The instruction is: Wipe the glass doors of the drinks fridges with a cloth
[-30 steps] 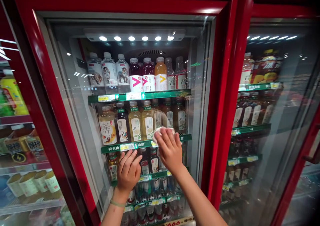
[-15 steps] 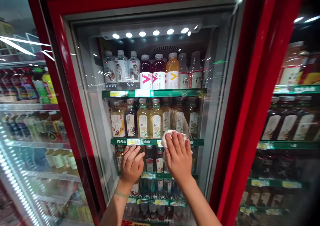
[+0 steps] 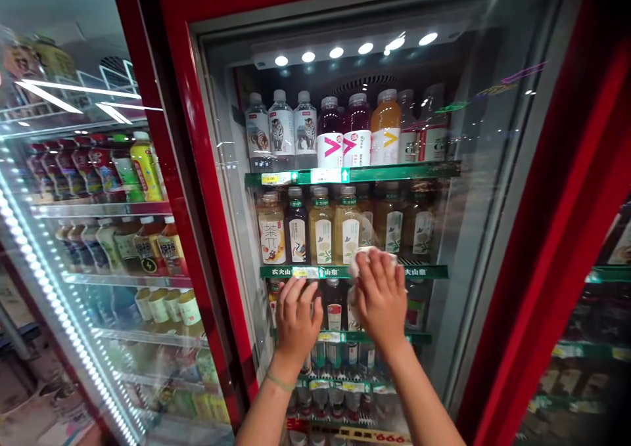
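The cloth [image 3: 353,268] lies bunched against the fridge's glass [image 3: 488,190], over the middle green strip [image 3: 280,272]. The right hand [image 3: 382,301] covers it, its grip holding the cloth flat under palm and fingers. Just above, a faint pale arc shows; whether smear or reflection, I cannot tell. The left hand [image 3: 298,311] is beside it, lower left, fingers loosely bent and a little apart, grip holding nothing visible; whether it touches the glass is unclear. Behind the glass stand bottles [image 3: 349,229], with the red frame [image 3: 204,170] around. The step in hand looks like wiping the pane; the next move would call for even pressure and a smooth sweep, the cloth spread under the fingers.
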`<control>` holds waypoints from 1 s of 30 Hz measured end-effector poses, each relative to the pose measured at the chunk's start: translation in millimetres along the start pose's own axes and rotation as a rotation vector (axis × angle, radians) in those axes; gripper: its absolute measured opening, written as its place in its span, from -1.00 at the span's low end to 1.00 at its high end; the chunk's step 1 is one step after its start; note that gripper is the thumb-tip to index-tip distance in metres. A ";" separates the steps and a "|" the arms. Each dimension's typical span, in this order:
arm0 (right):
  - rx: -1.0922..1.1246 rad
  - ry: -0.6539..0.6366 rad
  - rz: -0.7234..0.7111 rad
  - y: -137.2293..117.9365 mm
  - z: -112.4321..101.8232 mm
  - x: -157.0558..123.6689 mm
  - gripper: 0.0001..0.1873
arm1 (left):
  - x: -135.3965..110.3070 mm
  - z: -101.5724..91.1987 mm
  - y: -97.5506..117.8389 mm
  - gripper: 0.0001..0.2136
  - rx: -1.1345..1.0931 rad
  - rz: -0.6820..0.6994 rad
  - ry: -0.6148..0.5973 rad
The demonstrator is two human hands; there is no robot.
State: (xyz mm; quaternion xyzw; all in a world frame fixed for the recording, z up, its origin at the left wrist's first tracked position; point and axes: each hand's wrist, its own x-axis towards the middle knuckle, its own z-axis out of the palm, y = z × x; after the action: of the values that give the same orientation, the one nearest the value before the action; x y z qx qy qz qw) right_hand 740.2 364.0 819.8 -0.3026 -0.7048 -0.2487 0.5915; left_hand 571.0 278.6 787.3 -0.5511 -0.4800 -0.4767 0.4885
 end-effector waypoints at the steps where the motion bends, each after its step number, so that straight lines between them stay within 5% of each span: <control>1: -0.016 0.033 0.057 1.5 0.5 0.7 -0.23 | 0.3 -6.5 -8.4 -0.62 0.023 -0.031 -0.006; 5: -0.058 0.166 0.319 -17.6 9.3 14.1 -0.23 | 6.0 -27.3 -38.8 -0.59 0.054 -0.070 -0.024; 10: -0.026 -0.001 0.009 -57.5 20.9 18.7 -0.20 | 22.6 -51.8 -71.7 -0.57 0.068 -0.054 -0.060; 14: -0.054 0.128 0.184 -47.5 21.9 19.8 -0.22 | 30.5 -68.8 -99.2 -0.57 0.092 -0.080 -0.003; 17: -0.050 0.203 0.274 -66.2 29.9 32.1 -0.22 | 30.3 -68.2 -109.5 -0.57 0.053 -0.142 0.027; 22: -0.021 0.012 -0.140 -102.6 38.6 47.6 -0.17 | 26.9 -56.0 -114.1 -0.55 -0.027 -0.172 0.075; 27: -0.073 0.241 0.179 -81.0 33.6 57.8 -0.22 | 24.7 -47.0 -109.5 -0.53 -0.096 -0.213 0.148; 30: -0.079 0.206 0.080 -95.0 38.2 60.6 -0.18 | 23.0 -41.2 -103.2 -0.52 -0.096 -0.219 0.161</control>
State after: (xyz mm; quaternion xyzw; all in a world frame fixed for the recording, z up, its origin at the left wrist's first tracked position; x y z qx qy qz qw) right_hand 638.5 333.3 873.4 -0.3263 -0.6172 -0.2821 0.6580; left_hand 467.9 245.3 821.3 -0.4781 -0.4730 -0.5924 0.4436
